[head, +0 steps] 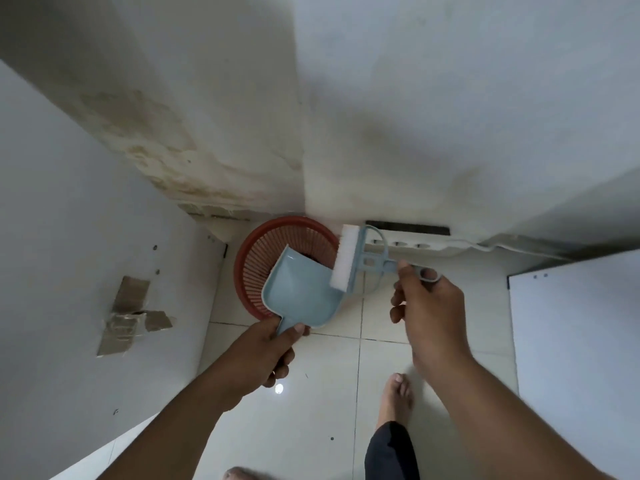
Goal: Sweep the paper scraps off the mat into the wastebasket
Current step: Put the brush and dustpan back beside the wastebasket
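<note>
Here the left hand [273, 348] reaches forward from the lower left with its forearm stretched out, fingers wrapped tight around the short handle of a pale blue plastic dustpan [301, 292]. The pan is tilted with its open front edge pointing away from the person and lying over the near rim of a round red plastic wastebasket [256, 258] with slotted walls, which stands on the white tiled floor [311, 410] in the corner where two stained white walls meet. The inside of the pan looks bare; I can see no scraps on it. Something dark shows at the bottom of the basket just past the pan's lip, but what it is cannot be told.

The right hand [429, 313] comes in from the lower right, wrist bent slightly, thumb and fingers closed on the thin loop handle of a pale blue hand brush with white bristles [341, 259]. The brush head stands nearly upright, its bristles touching the right side of the dustpan above the basket's rim.

A white power strip [408, 244] lies along the base of the wall just right of the basket. A bare foot [398, 396] rests on the tiles below the right hand. The mat is out of sight.
</note>
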Demonstrator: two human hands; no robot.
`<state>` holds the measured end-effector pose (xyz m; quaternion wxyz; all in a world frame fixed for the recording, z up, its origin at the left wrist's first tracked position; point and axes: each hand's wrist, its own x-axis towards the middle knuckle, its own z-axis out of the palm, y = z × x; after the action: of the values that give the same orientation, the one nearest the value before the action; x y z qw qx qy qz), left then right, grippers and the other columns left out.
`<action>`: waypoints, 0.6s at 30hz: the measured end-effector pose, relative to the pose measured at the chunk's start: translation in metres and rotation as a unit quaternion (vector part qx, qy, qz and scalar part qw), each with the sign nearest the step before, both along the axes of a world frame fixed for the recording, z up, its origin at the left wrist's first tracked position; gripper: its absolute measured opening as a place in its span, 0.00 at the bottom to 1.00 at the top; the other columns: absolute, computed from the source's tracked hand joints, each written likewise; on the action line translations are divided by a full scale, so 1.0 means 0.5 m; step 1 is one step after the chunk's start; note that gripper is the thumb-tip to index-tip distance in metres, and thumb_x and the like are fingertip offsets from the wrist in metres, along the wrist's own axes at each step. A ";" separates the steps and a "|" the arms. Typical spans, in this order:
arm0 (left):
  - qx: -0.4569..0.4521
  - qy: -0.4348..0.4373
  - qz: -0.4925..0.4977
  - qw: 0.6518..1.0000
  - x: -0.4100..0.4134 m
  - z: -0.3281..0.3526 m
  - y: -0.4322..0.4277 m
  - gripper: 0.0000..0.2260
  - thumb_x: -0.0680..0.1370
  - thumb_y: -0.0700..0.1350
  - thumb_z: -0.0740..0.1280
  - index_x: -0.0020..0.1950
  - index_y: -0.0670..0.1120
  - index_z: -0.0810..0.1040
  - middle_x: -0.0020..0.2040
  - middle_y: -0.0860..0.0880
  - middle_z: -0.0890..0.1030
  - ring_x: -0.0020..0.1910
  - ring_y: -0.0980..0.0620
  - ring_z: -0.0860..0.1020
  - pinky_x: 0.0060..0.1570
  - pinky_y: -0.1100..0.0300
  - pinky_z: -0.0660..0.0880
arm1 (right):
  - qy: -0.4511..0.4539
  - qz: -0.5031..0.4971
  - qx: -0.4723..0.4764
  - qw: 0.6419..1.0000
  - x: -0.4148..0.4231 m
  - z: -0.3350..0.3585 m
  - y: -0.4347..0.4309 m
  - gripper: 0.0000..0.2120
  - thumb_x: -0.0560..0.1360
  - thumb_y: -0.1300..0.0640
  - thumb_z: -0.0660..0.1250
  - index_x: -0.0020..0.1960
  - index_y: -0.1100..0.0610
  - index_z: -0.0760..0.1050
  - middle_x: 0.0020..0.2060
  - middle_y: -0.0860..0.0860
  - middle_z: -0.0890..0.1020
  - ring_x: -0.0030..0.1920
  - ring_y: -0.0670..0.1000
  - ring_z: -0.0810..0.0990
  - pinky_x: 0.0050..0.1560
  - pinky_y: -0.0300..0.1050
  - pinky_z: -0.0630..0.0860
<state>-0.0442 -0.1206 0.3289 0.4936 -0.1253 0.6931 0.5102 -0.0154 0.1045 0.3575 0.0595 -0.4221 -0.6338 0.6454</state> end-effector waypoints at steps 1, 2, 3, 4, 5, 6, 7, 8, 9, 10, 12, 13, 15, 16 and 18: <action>0.001 -0.008 -0.023 1.000 0.005 0.003 0.017 0.14 0.81 0.55 0.63 0.57 0.47 0.79 0.31 0.53 0.70 0.28 0.57 0.67 0.28 0.64 0.64 | -0.007 -0.045 -0.041 0.998 0.013 0.005 0.021 0.09 0.79 0.55 0.67 0.42 0.57 0.79 0.29 0.51 0.77 0.31 0.50 0.74 0.31 0.47 0.71; -0.002 -0.014 -0.045 0.999 0.011 0.005 0.035 0.14 0.81 0.55 0.63 0.57 0.46 0.78 0.31 0.53 0.70 0.27 0.57 0.66 0.29 0.63 0.63 | -0.009 -0.075 -0.068 0.995 0.029 0.006 0.045 0.08 0.79 0.55 0.67 0.43 0.58 0.79 0.31 0.52 0.78 0.32 0.51 0.75 0.31 0.47 0.72; -0.005 -0.019 -0.067 0.998 0.016 0.005 0.052 0.13 0.81 0.56 0.63 0.56 0.47 0.76 0.32 0.53 0.69 0.27 0.57 0.66 0.29 0.63 0.63 | -0.009 -0.092 -0.084 0.992 0.047 0.006 0.066 0.08 0.79 0.56 0.67 0.45 0.59 0.79 0.33 0.54 0.79 0.34 0.52 0.77 0.31 0.47 0.72; -0.006 -0.022 -0.090 0.996 0.024 0.003 0.072 0.12 0.81 0.56 0.63 0.56 0.49 0.74 0.33 0.53 0.70 0.27 0.57 0.66 0.29 0.63 0.64 | -0.010 -0.101 -0.092 0.991 0.066 0.001 0.087 0.07 0.79 0.56 0.68 0.46 0.59 0.79 0.36 0.55 0.80 0.35 0.53 0.78 0.31 0.46 0.73; -0.006 -0.024 -0.111 0.993 0.031 0.000 0.093 0.11 0.81 0.57 0.63 0.57 0.52 0.72 0.34 0.52 0.71 0.27 0.58 0.67 0.29 0.63 0.65 | -0.014 -0.107 -0.094 0.990 0.085 -0.006 0.107 0.06 0.79 0.56 0.68 0.47 0.60 0.79 0.37 0.56 0.81 0.37 0.53 0.79 0.31 0.46 0.74; -0.006 -0.027 -0.129 0.991 0.039 -0.006 0.116 0.11 0.80 0.57 0.64 0.59 0.54 0.70 0.34 0.52 0.72 0.28 0.58 0.68 0.29 0.63 0.67 | -0.023 -0.109 -0.091 0.990 0.103 -0.017 0.126 0.06 0.79 0.57 0.68 0.48 0.60 0.79 0.39 0.57 0.82 0.38 0.53 0.81 0.31 0.46 0.75; -0.008 -0.032 -0.139 0.990 0.047 -0.013 0.140 0.12 0.80 0.57 0.64 0.60 0.55 0.69 0.35 0.52 0.73 0.28 0.57 0.69 0.30 0.62 0.67 | -0.033 -0.107 -0.085 0.990 0.119 -0.031 0.144 0.06 0.78 0.57 0.68 0.49 0.60 0.79 0.40 0.57 0.83 0.39 0.53 0.82 0.31 0.46 0.75; -0.011 -0.039 -0.138 0.990 0.054 -0.022 0.165 0.13 0.80 0.57 0.64 0.61 0.54 0.69 0.36 0.51 0.74 0.28 0.57 0.69 0.30 0.62 0.67 | -0.041 -0.102 -0.077 0.991 0.132 -0.045 0.163 0.05 0.78 0.58 0.68 0.49 0.60 0.79 0.41 0.57 0.84 0.39 0.53 0.83 0.31 0.46 0.76; -0.010 -0.046 -0.129 0.991 0.062 -0.033 0.191 0.13 0.80 0.56 0.64 0.61 0.52 0.69 0.37 0.50 0.74 0.29 0.56 0.70 0.31 0.62 0.66 | -0.046 -0.092 -0.067 0.992 0.144 -0.061 0.182 0.04 0.78 0.58 0.68 0.48 0.59 0.79 0.41 0.57 0.85 0.39 0.52 0.83 0.30 0.46 0.76; -0.005 -0.055 -0.113 0.992 0.069 -0.045 0.218 0.13 0.81 0.55 0.63 0.61 0.50 0.69 0.38 0.49 0.75 0.29 0.56 0.70 0.31 0.62 0.65 | -0.051 -0.079 -0.056 0.994 0.153 -0.078 0.202 0.04 0.78 0.59 0.67 0.47 0.59 0.79 0.41 0.57 0.85 0.39 0.52 0.83 0.30 0.46 0.76; 0.011 -0.077 -0.067 0.995 0.086 -0.074 0.266 0.13 0.82 0.53 0.62 0.63 0.47 0.68 0.41 0.47 0.75 0.29 0.56 0.69 0.30 0.62 0.65 | -0.070 -0.049 -0.044 0.995 0.168 -0.113 0.239 0.04 0.78 0.59 0.67 0.47 0.59 0.79 0.41 0.56 0.85 0.38 0.52 0.83 0.30 0.47 0.77; 0.022 -0.088 -0.040 0.995 0.095 -0.092 0.285 0.13 0.82 0.51 0.62 0.64 0.47 0.68 0.42 0.47 0.74 0.29 0.55 0.69 0.29 0.62 0.65 | -0.078 -0.037 -0.044 0.995 0.173 -0.131 0.255 0.04 0.78 0.60 0.67 0.47 0.59 0.79 0.41 0.56 0.85 0.37 0.52 0.83 0.30 0.47 0.77; 0.050 -0.108 0.005 0.993 0.116 -0.136 0.319 0.13 0.82 0.47 0.64 0.65 0.47 0.67 0.42 0.46 0.74 0.29 0.55 0.69 0.28 0.63 0.66 | -0.092 -0.008 -0.035 0.995 0.180 -0.174 0.285 0.04 0.78 0.60 0.67 0.48 0.60 0.80 0.41 0.55 0.86 0.36 0.51 0.83 0.31 0.48 0.78; 0.059 -0.115 0.024 0.991 0.125 -0.160 0.336 0.14 0.82 0.46 0.65 0.66 0.47 0.67 0.42 0.46 0.75 0.29 0.55 0.69 0.28 0.64 0.67 | -0.102 0.006 -0.026 0.994 0.182 -0.198 0.298 0.04 0.78 0.60 0.67 0.48 0.60 0.80 0.40 0.55 0.86 0.35 0.50 0.83 0.31 0.47 0.78; 0.071 -0.126 0.078 0.986 0.136 -0.211 0.368 0.13 0.82 0.44 0.65 0.65 0.47 0.69 0.42 0.45 0.76 0.30 0.54 0.71 0.29 0.63 0.69 | -0.113 0.025 -0.007 0.993 0.181 -0.247 0.319 0.05 0.77 0.61 0.67 0.47 0.60 0.81 0.39 0.54 0.85 0.35 0.50 0.83 0.31 0.45 0.78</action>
<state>0.0238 0.0634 0.2235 0.5434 -0.2073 0.5755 0.5749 0.0751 0.2640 0.2338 -0.0317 -0.4763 -0.6425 0.5995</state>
